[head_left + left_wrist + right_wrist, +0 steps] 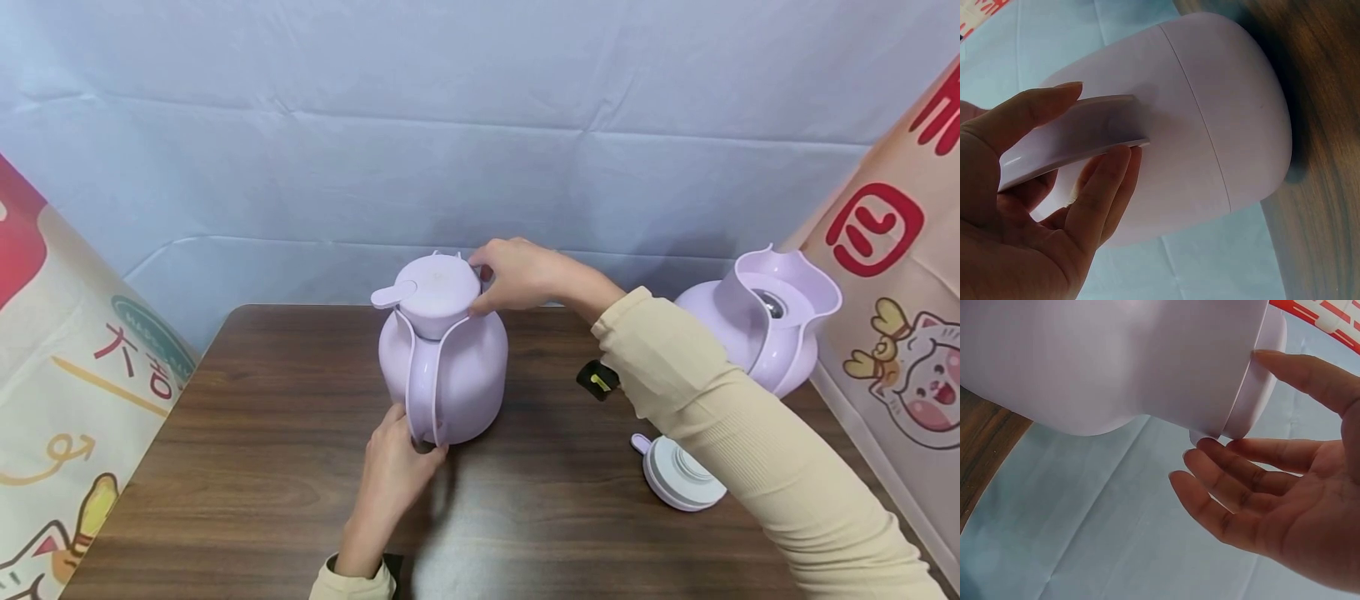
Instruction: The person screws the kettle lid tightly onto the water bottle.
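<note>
A lilac thermos jug [480, 375] stands upright on the table with its lid [438, 287] seated on top. The lid's lever points to the left in the head view. My left hand [397, 462] grips the jug's handle [1079, 134] low down, thumb on one edge and fingers on the other. At the lid's far right edge, my right hand [521, 271] pinches the rim. In the right wrist view, thumb and index fingertip touch the lid [1254, 403], while the other fingers spread beside the spout side.
A second lilac jug [720, 321], lidless, stands at the right, partly behind my sleeve. Its lid [686, 475] lies upside down on the wooden table [300, 467]. A small black tag [597, 380] lies between the jugs. Cloth backdrops [465, 167] hang around the table.
</note>
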### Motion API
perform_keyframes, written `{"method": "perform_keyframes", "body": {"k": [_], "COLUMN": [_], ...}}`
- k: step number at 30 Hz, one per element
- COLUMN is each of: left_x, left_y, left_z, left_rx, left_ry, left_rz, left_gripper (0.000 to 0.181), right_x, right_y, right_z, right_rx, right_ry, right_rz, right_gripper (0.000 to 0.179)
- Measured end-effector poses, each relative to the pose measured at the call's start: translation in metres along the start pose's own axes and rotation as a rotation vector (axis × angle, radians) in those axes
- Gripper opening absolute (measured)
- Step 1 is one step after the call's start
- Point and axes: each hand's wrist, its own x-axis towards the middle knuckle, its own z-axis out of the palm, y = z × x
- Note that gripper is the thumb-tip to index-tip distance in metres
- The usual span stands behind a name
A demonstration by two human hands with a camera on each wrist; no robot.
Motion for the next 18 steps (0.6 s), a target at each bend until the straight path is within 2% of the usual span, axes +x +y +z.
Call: {"method": "perform_keyframes", "body": {"k": [6, 18], "left_x": [0.0002, -0.0002], "left_y": [-0.0002, 0.0012], "left_z": [0.0003, -0.0003], "left_rx": [0.0, 0.0], "left_ry": [0.002, 0.0], "left_rz": [0.005, 0.002], "left_gripper": [0.024, 0.024], "right_x": [-0.0015, -0.0037], "right_y": [-0.0022, -0.0068], "right_z": [0.001, 0.0039], "right_rx": [-0.006, -0.035], "right_ry": [0.025, 0.053], "right_rz": [0.004, 0.058], "right_gripper": [0.026, 0.024]}}
